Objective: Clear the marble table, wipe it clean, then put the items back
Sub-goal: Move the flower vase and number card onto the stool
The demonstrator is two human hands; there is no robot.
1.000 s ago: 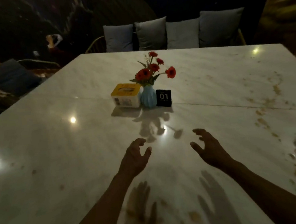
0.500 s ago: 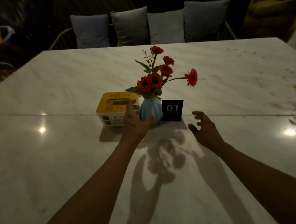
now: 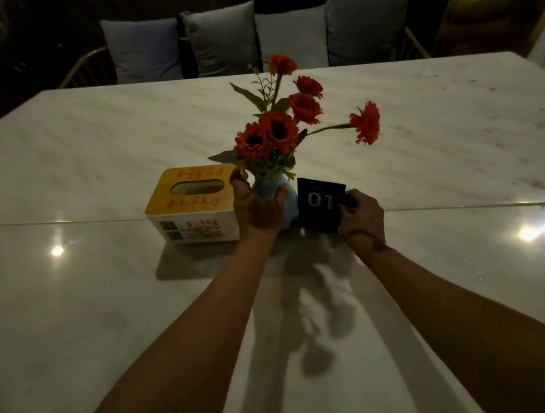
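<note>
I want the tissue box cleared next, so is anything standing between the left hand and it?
Nothing visible does. The left hand grips the blue vase, which stands right beside the tissue box with no object between them.

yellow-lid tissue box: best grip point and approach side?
Grip the white tissue box with the yellow lid across its two short ends, coming from above or from its free left end. It sits flat and low, and its right end is crowded: the left hand holds the light blue ceramic vase right beside it. The lid's slot looks too shallow for fingers.
</note>
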